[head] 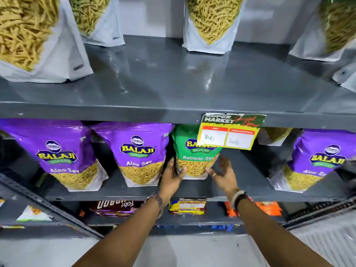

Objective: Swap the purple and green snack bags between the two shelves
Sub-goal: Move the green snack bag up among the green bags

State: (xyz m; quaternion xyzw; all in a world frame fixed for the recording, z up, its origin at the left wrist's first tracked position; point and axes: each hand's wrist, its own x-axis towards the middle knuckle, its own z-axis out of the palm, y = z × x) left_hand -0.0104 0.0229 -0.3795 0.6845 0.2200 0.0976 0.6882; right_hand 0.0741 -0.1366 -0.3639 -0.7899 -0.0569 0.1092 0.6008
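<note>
Upright green foil Ratlami Sev bag (194, 157) is flanked low: left hand (172, 177) touching, right hand (224, 174) spread wide beside, evidently for a two-sided lift.

Light is being reflected by the glossy grey painted-metal upper shelf (173, 74); shiny plastic film is being shown by the purple bags (138, 151) at nine o'clock.

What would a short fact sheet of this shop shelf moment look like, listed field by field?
Middle shelf: three purple Aloo Sev bags and one green Ratlami Sev bag, upright
Upper shelf: bags whose colour is cropped out
Left hand: on the green bag's left edge
Right hand: open, at the bag's right side, contact unclear
Price tag: hangs from the upper shelf edge, partly covering the green bag
</note>
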